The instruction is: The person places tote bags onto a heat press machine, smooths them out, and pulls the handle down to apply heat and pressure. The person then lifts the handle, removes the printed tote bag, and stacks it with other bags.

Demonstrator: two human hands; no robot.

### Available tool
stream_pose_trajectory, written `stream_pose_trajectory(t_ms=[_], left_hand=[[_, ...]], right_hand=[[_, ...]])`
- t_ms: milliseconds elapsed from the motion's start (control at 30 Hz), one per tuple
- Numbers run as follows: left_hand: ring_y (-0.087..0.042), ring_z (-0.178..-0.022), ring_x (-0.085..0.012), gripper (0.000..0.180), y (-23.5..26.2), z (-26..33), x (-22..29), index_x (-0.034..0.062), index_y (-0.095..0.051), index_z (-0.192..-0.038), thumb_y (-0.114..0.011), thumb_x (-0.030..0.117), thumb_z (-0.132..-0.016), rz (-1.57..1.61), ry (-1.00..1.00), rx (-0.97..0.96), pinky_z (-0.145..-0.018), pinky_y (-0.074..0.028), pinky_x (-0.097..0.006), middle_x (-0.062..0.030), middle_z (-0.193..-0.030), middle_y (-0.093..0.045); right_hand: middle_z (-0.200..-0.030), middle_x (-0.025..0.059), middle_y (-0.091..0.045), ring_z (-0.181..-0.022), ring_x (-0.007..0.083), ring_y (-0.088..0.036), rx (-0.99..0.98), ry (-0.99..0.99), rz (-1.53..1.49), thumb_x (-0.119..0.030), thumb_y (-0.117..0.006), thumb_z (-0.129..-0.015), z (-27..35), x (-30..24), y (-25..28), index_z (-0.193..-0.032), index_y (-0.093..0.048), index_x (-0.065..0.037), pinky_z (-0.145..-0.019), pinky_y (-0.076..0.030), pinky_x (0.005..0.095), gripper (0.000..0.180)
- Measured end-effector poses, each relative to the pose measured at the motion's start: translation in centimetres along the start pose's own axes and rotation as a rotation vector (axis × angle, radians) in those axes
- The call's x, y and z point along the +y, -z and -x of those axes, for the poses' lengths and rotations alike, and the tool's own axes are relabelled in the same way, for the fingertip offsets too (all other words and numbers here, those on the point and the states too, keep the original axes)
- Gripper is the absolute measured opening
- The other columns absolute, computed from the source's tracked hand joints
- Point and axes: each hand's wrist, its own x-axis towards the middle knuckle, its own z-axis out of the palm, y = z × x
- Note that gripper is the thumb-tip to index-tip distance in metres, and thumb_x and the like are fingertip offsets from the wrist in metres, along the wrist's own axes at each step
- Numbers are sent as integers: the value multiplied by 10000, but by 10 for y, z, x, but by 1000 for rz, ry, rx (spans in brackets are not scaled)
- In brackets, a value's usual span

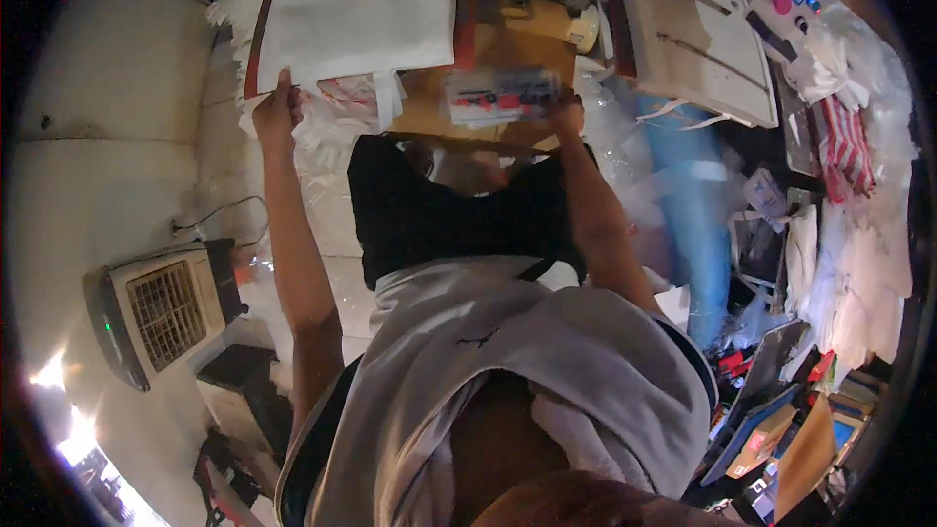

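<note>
A flat printed packet (503, 96), judged light, thin and slippery in its film, is pinched at its near right edge by the right hand (566, 115), while the left hand (276, 112) pinches the white sheet (356, 10) by its lower corner.

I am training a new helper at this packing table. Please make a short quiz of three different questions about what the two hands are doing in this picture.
1. True or false: the left hand touches the lower corner of the large flat white bag.
2. Which hand holds the clear flat packet with red and dark printing? A: the left hand. B: the right hand.
3. Fill in: the grey box-shaped fan heater with a grille stands on the person's ___ side.

Key: 1 true; 2 B; 3 left.
</note>
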Motion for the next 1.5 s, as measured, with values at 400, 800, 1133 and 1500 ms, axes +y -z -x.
stream_pose_trajectory(t_ms=[400, 800, 1133, 1500], left_hand=[[-482, -493, -77, 513, -4, 2, -7, 0, -661, -765, -749, 487, -900, 106, -27, -24, -453, -377, -219, -20, -627, -570], [-478, -566, -100, 599, -12, 61, 53, -28, -656, -755, -643, 536, -958, 129, -279, 196, -546, -372, -269, -30, -620, -552], [-538, -649, -98, 190, -46, 49, 97, 17, -645, -922, -649, 197, -981, 154, -672, 122, -598, -436, -261, -43, -794, -663], [-478, -1251, -398, 565, -138, -33, 63, 94, -631, -1202, -708, 520, -839, -807, -953, 194, -1036, -395, -543, -162, -1279, -560]], right_hand=[[-903, 173, -708, -790, 409, -698, 120, 261, -368, -159, -670, -893, 1, -96, 154, -1230, -611, -112, -680, -544, 498, 346], [-1118, 128, -642, -1050, 200, -610, 69, 510, -1288, -262, -681, -953, -18, -392, 378, -1265, -610, -27, -917, -474, 373, 397], [-994, 184, -718, -922, 295, -702, -89, 245, -837, -193, -717, -843, -84, -426, 206, -1107, -651, -27, -777, -553, 379, 319], [-1099, 187, -724, -1035, 330, -701, 58, 299, -326, -253, -698, -849, -69, -422, 215, -1081, -698, -55, -906, -529, 427, 304]])
